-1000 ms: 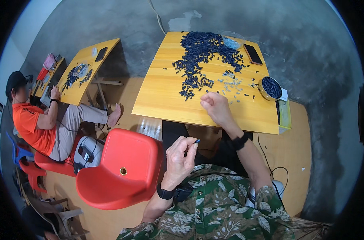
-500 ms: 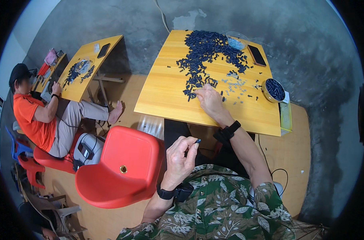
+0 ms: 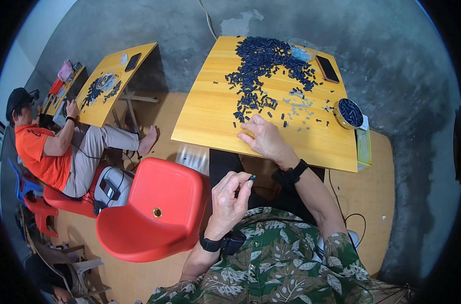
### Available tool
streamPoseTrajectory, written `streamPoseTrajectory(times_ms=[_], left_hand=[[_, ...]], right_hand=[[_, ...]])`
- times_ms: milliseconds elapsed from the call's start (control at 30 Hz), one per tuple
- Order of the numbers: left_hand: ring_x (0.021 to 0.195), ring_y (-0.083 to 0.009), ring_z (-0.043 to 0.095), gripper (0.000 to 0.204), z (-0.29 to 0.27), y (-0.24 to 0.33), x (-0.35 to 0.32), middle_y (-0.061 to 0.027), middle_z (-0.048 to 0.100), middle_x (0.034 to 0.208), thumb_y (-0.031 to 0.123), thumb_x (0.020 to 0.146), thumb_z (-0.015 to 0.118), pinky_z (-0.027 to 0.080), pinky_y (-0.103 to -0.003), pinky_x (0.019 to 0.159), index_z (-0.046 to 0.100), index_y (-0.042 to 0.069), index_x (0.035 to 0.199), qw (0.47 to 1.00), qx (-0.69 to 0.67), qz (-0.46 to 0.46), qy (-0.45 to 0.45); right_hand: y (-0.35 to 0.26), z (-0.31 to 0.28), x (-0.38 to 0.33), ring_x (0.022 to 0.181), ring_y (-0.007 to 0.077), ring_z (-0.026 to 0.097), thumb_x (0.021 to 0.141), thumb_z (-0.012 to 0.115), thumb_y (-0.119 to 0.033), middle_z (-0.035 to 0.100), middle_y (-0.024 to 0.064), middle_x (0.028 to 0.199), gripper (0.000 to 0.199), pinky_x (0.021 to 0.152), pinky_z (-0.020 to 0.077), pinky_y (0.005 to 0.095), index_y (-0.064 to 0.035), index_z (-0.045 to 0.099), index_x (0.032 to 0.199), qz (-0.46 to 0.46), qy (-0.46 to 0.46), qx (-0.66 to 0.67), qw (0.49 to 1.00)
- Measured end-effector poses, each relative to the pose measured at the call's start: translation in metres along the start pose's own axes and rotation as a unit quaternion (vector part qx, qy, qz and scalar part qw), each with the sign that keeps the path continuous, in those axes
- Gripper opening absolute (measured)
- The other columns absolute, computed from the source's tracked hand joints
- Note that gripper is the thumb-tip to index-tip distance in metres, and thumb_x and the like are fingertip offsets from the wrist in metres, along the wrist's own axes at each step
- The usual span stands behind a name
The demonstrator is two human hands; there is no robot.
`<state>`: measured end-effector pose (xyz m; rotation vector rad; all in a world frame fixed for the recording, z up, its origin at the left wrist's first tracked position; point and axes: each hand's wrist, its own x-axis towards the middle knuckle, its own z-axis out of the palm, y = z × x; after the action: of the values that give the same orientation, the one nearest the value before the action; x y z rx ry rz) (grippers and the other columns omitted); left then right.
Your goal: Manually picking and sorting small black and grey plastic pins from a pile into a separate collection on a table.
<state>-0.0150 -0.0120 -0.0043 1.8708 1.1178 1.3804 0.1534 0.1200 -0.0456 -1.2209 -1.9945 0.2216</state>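
Note:
My left hand (image 3: 229, 200) is raised in front of my body, off the table's near edge. Its thumb and fingertips pinch a small dark piece (image 3: 252, 177) with a bluish tip. Over the near part of the wooden table (image 3: 200, 114) is my right hand (image 3: 266, 138), thumb and index finger apart, with no piece visible between them. Just beyond its fingertips is the near end of a spread heap of small dark cylindrical pieces (image 3: 261, 53). Small clear-grey bits (image 3: 300, 105) are scattered to the right of that heap.
A round tub (image 3: 338, 117) full of dark pieces stands at the right edge. Farther back are a clear dish (image 3: 302, 49) with light-blue bits and a phone (image 3: 327, 69). At left are a red chair (image 3: 139, 228) and a person (image 3: 43, 152) seated at another table (image 3: 142, 55).
My right hand has drawn back from the near end of the heap toward me, and its thumb and finger have parted. The left hand keeps its pinch, nearly still.

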Motion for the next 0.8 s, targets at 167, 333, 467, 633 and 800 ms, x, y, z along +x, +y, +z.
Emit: streamPoseTrajectory(times_ms=[167, 333, 467, 633, 800], left_hand=[[0.063, -0.0175, 0.057, 0.008, 0.0, 0.003, 0.001, -0.0089, 0.06, 0.075, -0.002, 0.087, 0.066, 0.046, -0.029, 0.058, 0.064, -0.002, 0.095, 1.0, 0.007, 0.009, -0.004], [0.064, -0.0177, 0.057, 0.008, 0.0, 0.002, 0.001, -0.0089, 0.06, 0.075, -0.002, 0.087, 0.066, 0.046, -0.029, 0.058, 0.064, -0.002, 0.095, 1.0, 0.013, 0.002, -0.007], [0.064, -0.018, 0.057, 0.008, -0.001, 0.002, 0.001, -0.0089, 0.06, 0.075, -0.002, 0.087, 0.065, 0.046, -0.029, 0.058, 0.064, -0.002, 0.095, 1.0, 0.011, 0.009, -0.002], [0.064, -0.0187, 0.057, 0.008, 0.002, 0.004, 0.001, -0.0092, 0.06, 0.076, -0.002, 0.087, 0.066, 0.046, -0.03, 0.059, 0.064, -0.002, 0.095, 1.0, 0.003, 0.005, -0.014], [0.064, -0.019, 0.058, 0.009, 0.003, 0.004, 0.001, -0.0095, 0.061, 0.077, -0.002, 0.087, 0.066, 0.046, -0.03, 0.059, 0.064, -0.002, 0.095, 1.0, 0.012, 0.01, -0.015]], right_hand=[[0.009, 0.01, -0.007, 0.08, 0.0277, 0.065, 0.082, 0.073, -0.02, 0.064, 0.009, 0.087, 0.016, 0.07, 0.0541, 0.0368, -0.0045, 0.072, 0.088, -0.023, -0.02, -0.057, 0.998], [0.019, 0.011, -0.01, 0.079, 0.0262, 0.065, 0.08, 0.074, -0.016, 0.063, 0.0113, 0.09, 0.02, 0.07, 0.0538, 0.0344, -0.003, 0.071, 0.095, 0.007, 0.001, -0.009, 1.0], [0.014, -0.009, -0.011, 0.083, 0.0318, 0.063, 0.078, 0.074, -0.012, 0.061, 0.0163, 0.095, 0.028, 0.076, 0.0526, 0.0388, -0.001, 0.068, 0.104, 0.072, -0.026, 0.072, 0.994], [0.025, -0.011, -0.012, 0.082, 0.0302, 0.063, 0.081, 0.071, -0.01, 0.061, 0.0149, 0.096, 0.024, 0.074, 0.052, 0.0377, -0.0013, 0.069, 0.103, 0.029, 0.004, 0.053, 0.998], [0.022, -0.006, -0.006, 0.082, 0.0313, 0.063, 0.084, 0.067, -0.007, 0.062, 0.0134, 0.095, 0.015, 0.072, 0.0511, 0.038, -0.0016, 0.07, 0.098, -0.012, -0.028, 0.016, 0.999]])
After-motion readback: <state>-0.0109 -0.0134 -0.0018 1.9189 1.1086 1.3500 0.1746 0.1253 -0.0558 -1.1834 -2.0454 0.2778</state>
